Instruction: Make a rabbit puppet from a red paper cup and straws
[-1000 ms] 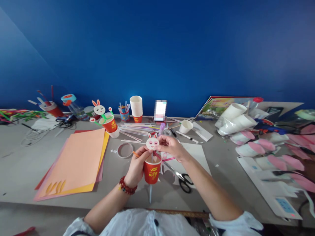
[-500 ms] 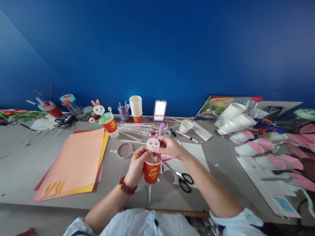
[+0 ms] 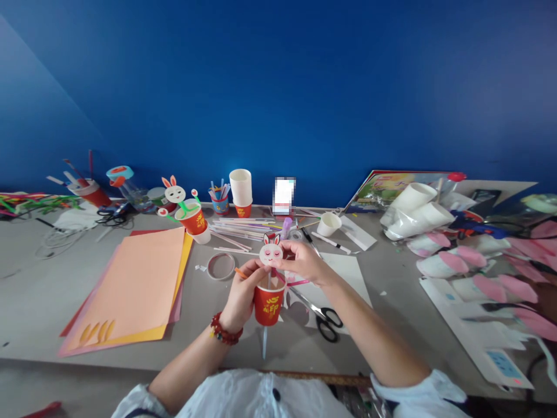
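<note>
In front of me is a red paper cup (image 3: 267, 303) with yellow lettering, and a pale straw (image 3: 265, 342) sticks out below its base. My left hand (image 3: 242, 290) wraps the cup's left side, its thumb up by the rim. Above the cup's mouth stands a paper rabbit face (image 3: 271, 254) with pink-lined ears. My right hand (image 3: 303, 262) pinches this face at its right edge, thumb in front and fingers behind. An orange stick end (image 3: 239, 273) shows by my left fingers, and a pink strip (image 3: 298, 282) juts out at the right.
Black-handled scissors (image 3: 328, 323) lie right of the cup on white paper (image 3: 348, 273). Coloured sheets (image 3: 134, 278) are stacked at left. Behind stand a finished rabbit cup (image 3: 191, 219), stacked white cups (image 3: 241, 186) and loose straws (image 3: 243, 228). A power strip (image 3: 474, 337) is at right.
Both hands keep their hold on the cup and the rabbit face. My right hand and the face appear shifted very slightly; little else differs.
</note>
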Demonstrator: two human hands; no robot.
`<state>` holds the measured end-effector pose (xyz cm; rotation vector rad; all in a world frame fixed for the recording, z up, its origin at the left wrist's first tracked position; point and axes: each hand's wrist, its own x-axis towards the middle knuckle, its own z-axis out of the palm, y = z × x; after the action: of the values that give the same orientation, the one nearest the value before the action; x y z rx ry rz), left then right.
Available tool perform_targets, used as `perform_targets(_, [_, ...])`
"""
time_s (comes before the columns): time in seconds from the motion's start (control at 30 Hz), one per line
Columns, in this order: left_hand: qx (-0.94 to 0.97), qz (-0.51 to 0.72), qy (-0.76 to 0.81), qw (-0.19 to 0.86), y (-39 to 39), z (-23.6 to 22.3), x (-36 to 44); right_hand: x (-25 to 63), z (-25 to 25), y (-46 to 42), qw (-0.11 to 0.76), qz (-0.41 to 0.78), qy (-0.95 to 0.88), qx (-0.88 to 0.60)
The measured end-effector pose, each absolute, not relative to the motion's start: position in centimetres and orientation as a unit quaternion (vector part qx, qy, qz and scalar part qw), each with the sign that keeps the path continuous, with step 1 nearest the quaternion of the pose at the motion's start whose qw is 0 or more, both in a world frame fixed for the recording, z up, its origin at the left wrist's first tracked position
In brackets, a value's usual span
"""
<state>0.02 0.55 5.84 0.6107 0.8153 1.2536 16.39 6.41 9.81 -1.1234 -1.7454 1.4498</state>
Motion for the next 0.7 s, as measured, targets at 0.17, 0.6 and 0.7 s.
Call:
perform_targets(0.17, [0.282,0.558,0.362,0.692,0.55,5.67,0.04,16.32,10.07,6.54,0.292,0.546,-0.666,-0.416])
perform_targets(0.6, [0.279,0.558,0.363,0.692,0.39,5.67,0.13,15.94,10.2,6.53,0.287,0.557,-0.651,-0.429])
perform_targets(0.7, [0.275,0.557,0.363,0.694,0.38,5.75,0.21,15.82,10.13,6.55,0.29,0.56,-0.644,-0.433])
